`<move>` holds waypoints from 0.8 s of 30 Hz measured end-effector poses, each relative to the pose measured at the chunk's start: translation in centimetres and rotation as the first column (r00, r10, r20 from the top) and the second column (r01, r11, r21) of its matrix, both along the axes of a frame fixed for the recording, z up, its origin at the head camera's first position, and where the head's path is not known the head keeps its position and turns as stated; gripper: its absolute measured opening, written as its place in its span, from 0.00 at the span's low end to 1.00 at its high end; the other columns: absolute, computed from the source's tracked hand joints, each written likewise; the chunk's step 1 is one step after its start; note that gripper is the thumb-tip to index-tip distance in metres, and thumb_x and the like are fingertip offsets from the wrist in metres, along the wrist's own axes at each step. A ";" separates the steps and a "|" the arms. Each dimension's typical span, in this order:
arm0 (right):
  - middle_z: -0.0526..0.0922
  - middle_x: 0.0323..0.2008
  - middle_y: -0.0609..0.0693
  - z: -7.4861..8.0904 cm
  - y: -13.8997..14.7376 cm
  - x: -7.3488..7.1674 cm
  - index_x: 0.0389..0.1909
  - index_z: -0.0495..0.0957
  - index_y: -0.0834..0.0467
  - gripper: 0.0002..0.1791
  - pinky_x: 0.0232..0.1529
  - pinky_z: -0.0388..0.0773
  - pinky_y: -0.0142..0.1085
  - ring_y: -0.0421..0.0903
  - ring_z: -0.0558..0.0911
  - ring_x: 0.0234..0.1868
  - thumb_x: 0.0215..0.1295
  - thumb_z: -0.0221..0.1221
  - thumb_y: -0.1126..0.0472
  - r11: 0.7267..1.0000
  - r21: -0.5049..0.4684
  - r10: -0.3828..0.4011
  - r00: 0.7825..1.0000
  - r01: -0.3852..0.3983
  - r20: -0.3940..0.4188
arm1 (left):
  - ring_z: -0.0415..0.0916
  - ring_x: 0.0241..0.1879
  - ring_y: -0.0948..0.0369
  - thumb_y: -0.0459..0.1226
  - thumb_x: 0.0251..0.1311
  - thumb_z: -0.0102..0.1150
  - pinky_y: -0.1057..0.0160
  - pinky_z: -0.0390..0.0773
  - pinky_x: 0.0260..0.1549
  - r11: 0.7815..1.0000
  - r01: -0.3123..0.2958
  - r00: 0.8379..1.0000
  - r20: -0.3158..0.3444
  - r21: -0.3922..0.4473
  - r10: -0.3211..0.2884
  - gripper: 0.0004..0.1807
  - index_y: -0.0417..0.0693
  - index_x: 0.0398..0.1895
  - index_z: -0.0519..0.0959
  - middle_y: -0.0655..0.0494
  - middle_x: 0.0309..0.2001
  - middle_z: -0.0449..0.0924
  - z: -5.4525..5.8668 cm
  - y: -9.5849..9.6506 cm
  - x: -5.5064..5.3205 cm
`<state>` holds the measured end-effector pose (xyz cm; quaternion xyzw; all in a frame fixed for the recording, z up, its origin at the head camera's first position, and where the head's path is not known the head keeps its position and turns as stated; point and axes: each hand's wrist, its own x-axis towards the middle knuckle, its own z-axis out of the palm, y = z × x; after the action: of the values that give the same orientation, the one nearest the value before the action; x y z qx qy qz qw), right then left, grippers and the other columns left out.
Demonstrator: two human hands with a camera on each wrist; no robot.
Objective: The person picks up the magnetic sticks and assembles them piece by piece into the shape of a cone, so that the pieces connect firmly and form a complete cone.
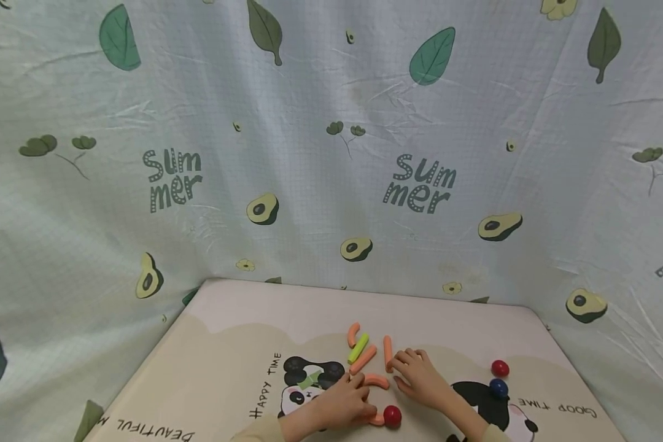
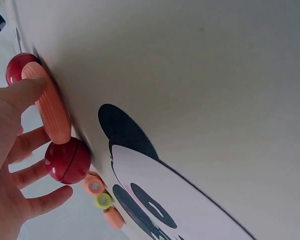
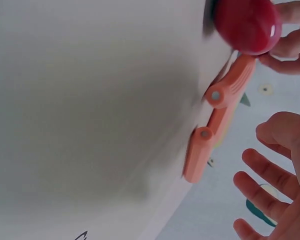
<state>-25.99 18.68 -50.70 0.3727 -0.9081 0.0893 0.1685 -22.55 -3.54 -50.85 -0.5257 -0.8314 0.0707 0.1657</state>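
Note:
My left hand (image 1: pixel 347 400) holds an orange stick (image 2: pixel 52 107) low over the mat, thumb on its ribbed side and fingers on the far side. One red ball (image 2: pixel 67 160) sits at the stick's near end, by the fingers; a second red ball (image 2: pixel 21 69) is at its other end. In the head view the hand hides one of these balls, while the other red ball (image 1: pixel 392 416) shows. My right hand (image 1: pixel 422 380) hovers with spread, bent fingers beside a straight orange stick (image 1: pixel 388 353); its fingers (image 3: pixel 262 200) hold nothing.
Beyond my left hand lie a curved orange stick (image 1: pixel 376 381), a straight orange stick (image 1: pixel 363 360), a lime-green stick (image 1: pixel 358 348) and another curved orange stick (image 1: pixel 353 335). Right of my right hand are a red ball (image 1: pixel 500 368) and a blue ball (image 1: pixel 498 388). A printed curtain (image 1: pixel 309 153) hangs behind the table.

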 end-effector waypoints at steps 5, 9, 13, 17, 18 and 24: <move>0.73 0.31 0.40 -0.3 -0.4 -1.1 0.33 0.75 0.48 0.08 0.40 0.65 0.45 0.40 0.69 0.36 0.51 0.62 0.59 1.000 0.026 0.013 0.999 -0.012 -0.043 | 0.63 0.36 0.65 0.49 0.59 0.48 0.57 0.73 0.41 1.000 0.004 0.999 0.042 -0.014 -0.003 0.08 0.71 0.36 0.78 0.67 0.27 0.71 0.1 0.1 0.1; 0.74 0.33 0.43 -0.3 -0.9 -2.1 0.35 0.75 0.49 0.09 0.41 0.65 0.45 0.42 0.70 0.37 0.52 0.61 0.59 0.999 0.053 0.008 0.999 -0.005 -0.050 | 0.63 0.36 0.65 0.48 0.59 0.48 0.54 0.73 0.43 1.000 0.002 0.999 0.052 -0.030 0.000 0.09 0.72 0.37 0.78 0.67 0.26 0.69 0.2 0.2 -0.1; 0.75 0.35 0.44 -0.2 -1.3 -2.9 0.36 0.75 0.50 0.10 0.41 0.65 0.46 0.43 0.71 0.37 0.52 0.61 0.59 0.998 0.066 -0.004 0.998 0.009 -0.067 | 0.62 0.37 0.65 0.47 0.59 0.47 0.54 0.72 0.45 0.999 0.004 0.998 0.060 -0.036 -0.002 0.09 0.72 0.37 0.78 0.67 0.27 0.70 0.0 0.2 -0.3; 0.75 0.36 0.45 -0.3 -1.9 -3.7 0.37 0.75 0.50 0.10 0.41 0.65 0.45 0.43 0.71 0.38 0.53 0.60 0.60 0.997 0.079 -0.016 0.996 0.022 -0.083 | 0.63 0.38 0.64 0.47 0.58 0.49 0.55 0.72 0.45 0.999 0.002 0.998 0.056 -0.041 0.000 0.09 0.73 0.38 0.78 0.67 0.28 0.70 -0.1 0.2 -0.3; 0.75 0.36 0.45 -0.3 -2.1 -3.9 0.37 0.75 0.50 0.10 0.41 0.65 0.45 0.43 0.71 0.38 0.52 0.60 0.60 0.997 0.076 -0.019 0.996 0.025 -0.082 | 0.63 0.39 0.63 0.47 0.58 0.49 0.54 0.72 0.45 0.999 0.001 0.998 0.058 -0.039 0.002 0.09 0.73 0.38 0.78 0.67 0.28 0.70 -0.1 0.2 -0.3; 0.76 0.37 0.46 -0.3 -3.1 -5.0 0.38 0.75 0.50 0.11 0.41 0.65 0.46 0.44 0.72 0.38 0.53 0.60 0.57 0.995 0.084 -0.047 0.997 0.052 -0.067 | 0.65 0.39 0.62 0.48 0.60 0.45 0.50 0.72 0.45 1.000 0.009 0.996 0.090 -0.009 -0.009 0.10 0.71 0.36 0.78 0.65 0.26 0.69 0.1 0.2 -0.2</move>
<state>-30.97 15.61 -51.00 0.3596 -0.9142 0.0339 0.1837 -22.73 -3.30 -50.72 -0.5329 -0.8353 0.0502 0.1258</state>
